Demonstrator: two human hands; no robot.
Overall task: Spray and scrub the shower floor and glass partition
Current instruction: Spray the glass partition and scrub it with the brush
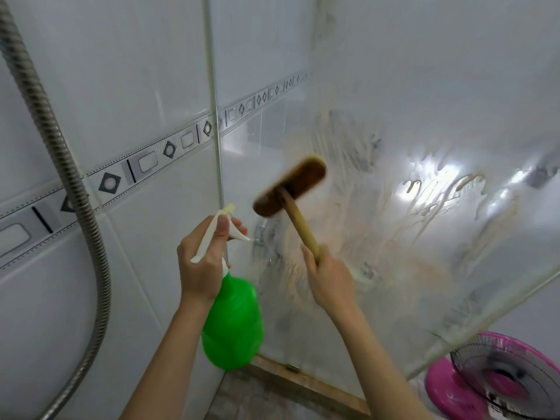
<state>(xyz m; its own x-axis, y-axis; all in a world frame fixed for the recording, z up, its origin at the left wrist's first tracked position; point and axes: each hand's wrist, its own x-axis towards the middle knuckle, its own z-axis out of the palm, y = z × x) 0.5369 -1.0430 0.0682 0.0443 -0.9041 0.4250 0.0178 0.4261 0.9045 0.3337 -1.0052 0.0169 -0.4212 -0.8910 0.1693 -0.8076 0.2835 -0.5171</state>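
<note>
Soapy glass partition (pixel 409 122) mid-scrub: right hand (pixel 328 275) fingers wrapped on brush (pixel 291 186) handle, left hand (pixel 203 256) gripping green spray bottle (pixel 231 322); press bristles flat, overlap strokes toward bottom edge.

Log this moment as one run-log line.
left hand: holds spray bottle | right hand: brush on glass partition | glass: streaked

Shower corner: tiled wall left, glass partition right.

The hose (pixel 57 165) hangs down the wall (pixel 136 71) at far left. The left hand (pixel 203 262) holds the spray bottle (pixel 233 322) near the corner joint, just left of the partition (pixel 424 101). The right hand (pixel 330 277), right of the bottle, grips the brush (pixel 291 186) handle; the brush head lies against the partition above both hands. A fan (pixel 500 377) stands behind the partition at lower right. The floor (pixel 242 398) lies below.
</note>
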